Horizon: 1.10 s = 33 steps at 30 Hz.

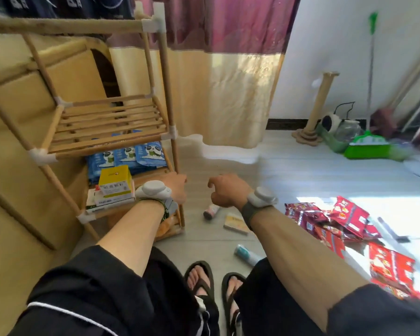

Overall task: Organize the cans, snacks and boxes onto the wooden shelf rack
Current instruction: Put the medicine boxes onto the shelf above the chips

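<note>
The wooden shelf rack [107, 127] stands at the left against a tan cabinet. Its lower tier carries a row of blue panda-print packets [141, 154] at the back. In front of them a yellow box [115, 178] sits on top of white boxes [112, 200]. The rest of the goods lie on the floor [301, 170] to the right of the rack. A small can [211, 211] lies on its side, with a flat box [235, 224] just beside it. A teal can [245, 254] lies nearer the person's feet, and a heap of red snack packets [335, 219] is spread in the sunlight further right. The left hand [176, 189] hangs just beside the rack's front right post. Its fingers are hidden behind the back of the hand, so I cannot tell whether it grips anything. The right hand [226, 191] hovers above the small can, fingers loosely curled and holding nothing. Each wrist wears a white device [153, 189] on a strap. The person stands in dark sandals [201, 280]. Behind the rack hangs a purple and cream curtain [228, 81], and a green dustpan [366, 147] rests by the far wall.
</note>
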Tool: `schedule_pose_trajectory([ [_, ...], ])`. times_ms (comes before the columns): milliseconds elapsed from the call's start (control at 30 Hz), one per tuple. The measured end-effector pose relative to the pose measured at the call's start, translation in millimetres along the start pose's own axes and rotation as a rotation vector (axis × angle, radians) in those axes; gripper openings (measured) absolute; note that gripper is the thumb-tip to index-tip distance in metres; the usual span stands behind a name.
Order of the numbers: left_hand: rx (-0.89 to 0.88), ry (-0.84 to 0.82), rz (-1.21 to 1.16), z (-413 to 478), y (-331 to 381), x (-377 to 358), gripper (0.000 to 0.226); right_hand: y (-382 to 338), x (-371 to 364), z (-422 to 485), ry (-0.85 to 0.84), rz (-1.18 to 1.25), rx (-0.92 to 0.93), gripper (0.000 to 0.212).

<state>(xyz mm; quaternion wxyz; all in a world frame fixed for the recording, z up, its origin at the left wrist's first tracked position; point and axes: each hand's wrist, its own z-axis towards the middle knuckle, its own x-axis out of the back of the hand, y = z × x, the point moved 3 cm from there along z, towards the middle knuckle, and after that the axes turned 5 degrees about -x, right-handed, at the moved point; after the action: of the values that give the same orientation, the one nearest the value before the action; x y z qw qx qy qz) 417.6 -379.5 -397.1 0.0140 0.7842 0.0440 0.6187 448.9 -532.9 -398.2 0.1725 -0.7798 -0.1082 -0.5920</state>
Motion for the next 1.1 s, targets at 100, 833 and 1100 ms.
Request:
schedule_pose_trajectory([
  [100, -0.058, -0.066, 0.06, 15, 22, 3, 0.047, 24, 0, -10, -0.011, 0.007, -0.075, 0.044],
  [833, -0.459, -0.245, 0.004, 82, 228, -104, 0.055, 344, -85, -194, 0.004, 0.305, -0.929, 0.04],
  [1100, -0.367, -0.357, 0.105, 122, 245, -183, 0.057, 380, -162, -175, -0.208, 0.324, -0.976, 0.046],
])
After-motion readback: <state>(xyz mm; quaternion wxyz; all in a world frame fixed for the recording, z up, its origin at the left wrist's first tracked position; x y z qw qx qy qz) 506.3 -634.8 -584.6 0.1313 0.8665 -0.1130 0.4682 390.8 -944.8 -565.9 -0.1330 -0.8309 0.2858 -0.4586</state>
